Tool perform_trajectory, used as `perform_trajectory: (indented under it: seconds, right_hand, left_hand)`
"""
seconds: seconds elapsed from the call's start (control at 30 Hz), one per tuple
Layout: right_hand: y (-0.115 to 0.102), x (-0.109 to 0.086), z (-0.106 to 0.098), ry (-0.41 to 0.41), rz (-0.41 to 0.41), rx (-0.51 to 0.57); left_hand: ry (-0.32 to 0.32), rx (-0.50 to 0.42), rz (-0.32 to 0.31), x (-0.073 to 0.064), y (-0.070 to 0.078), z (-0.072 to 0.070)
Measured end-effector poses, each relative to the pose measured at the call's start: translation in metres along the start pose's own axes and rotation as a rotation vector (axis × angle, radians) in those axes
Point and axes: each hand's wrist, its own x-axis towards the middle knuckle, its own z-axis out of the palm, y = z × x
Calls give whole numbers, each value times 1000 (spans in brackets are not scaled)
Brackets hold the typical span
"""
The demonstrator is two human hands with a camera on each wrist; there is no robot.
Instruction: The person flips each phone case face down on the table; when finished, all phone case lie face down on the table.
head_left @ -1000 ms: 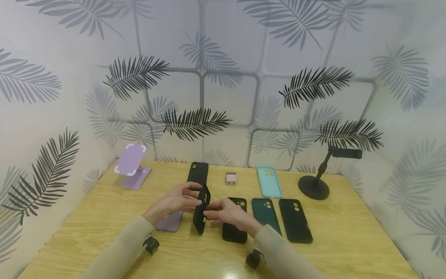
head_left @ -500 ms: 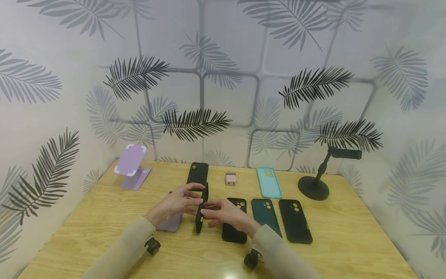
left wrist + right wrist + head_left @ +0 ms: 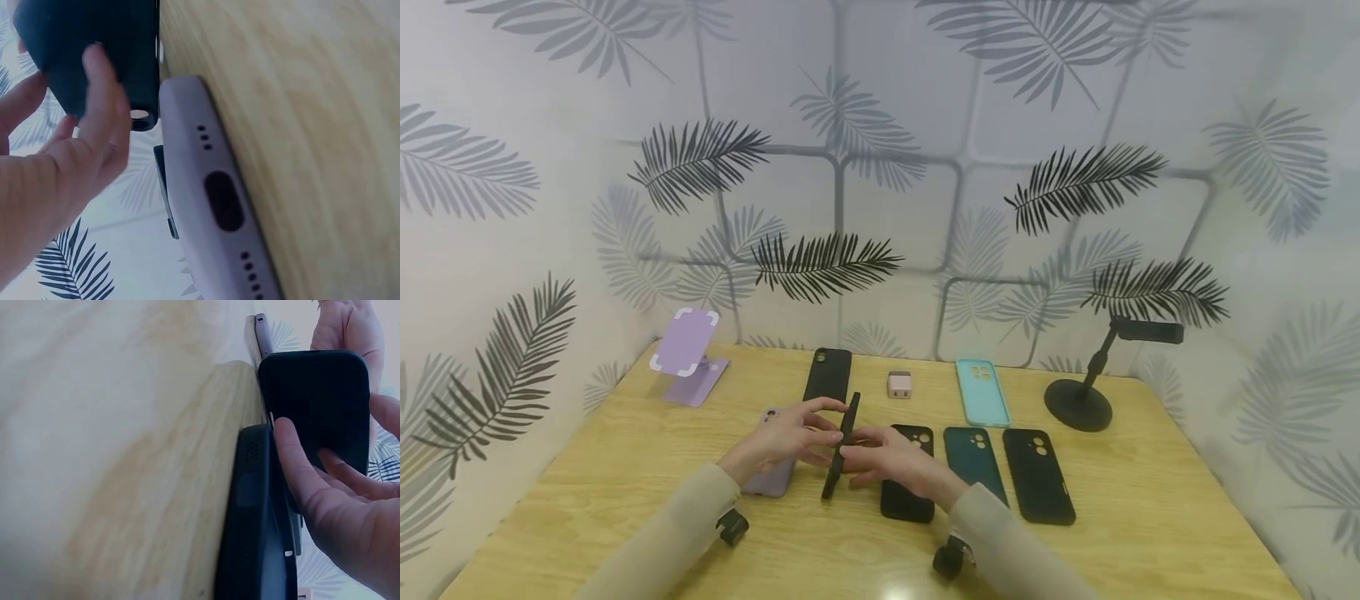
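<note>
A black phone case (image 3: 837, 475) stands on its edge between both hands, tilted slightly, with its lower end close to the table. My left hand (image 3: 786, 440) holds it from the left; in the left wrist view a finger overlaps the dark face of the case (image 3: 119, 37). From the right, my right hand (image 3: 891, 458) grips it, and in the right wrist view its fingers lie at the edges and face of the case (image 3: 319, 400). A purple phone case (image 3: 772, 481) lies beneath the left hand. Partly hidden by the right hand is another black case (image 3: 906, 504).
To the right lie a dark green case (image 3: 973, 458) and a black case (image 3: 1039, 475). Behind are a turquoise case (image 3: 983, 400), a pink charger plug (image 3: 898, 385) and a black case (image 3: 827, 375). A purple stand (image 3: 685, 343) and a black stand (image 3: 1078, 406) flank them.
The held phone case has turned from showing part of its broad side to nearly edge-on, and its top now leans right. Both hands keep hold of it with small shifts.
</note>
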Motion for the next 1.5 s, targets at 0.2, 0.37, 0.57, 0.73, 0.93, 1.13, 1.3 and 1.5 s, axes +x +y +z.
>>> perform_trajectory:
  seconds: [0.2,0.37,0.57,0.73,0.93,1.13,1.3,1.5]
  right_hand:
    - [-1,-6,-4,67,-27,5]
    - [-4,-9,-6,156,-28,-74]
    - [-5,-12,-7,215,-18,-165]
    - [-6,-14,-7,268,-2,-216]
    - [-6,-16,-4,287,18,-238]
    - [-6,-15,0,298,59,-253]
    - [-5,-13,0,320,85,-269]
    - [-3,-11,-1,323,85,-274]
  left_hand:
    - [-18,112,-36,3,-3,2]
    - [-19,148,-22,5,-3,4]
    - [-5,183,-38,3,-4,3]
    - [-12,165,-49,0,-3,1]
    - [6,164,-79,-3,-4,-1]
    - [21,156,-111,-3,-5,-3]
    - [27,155,-110,-4,-5,-4]
    - [18,141,-110,-5,-6,-5]
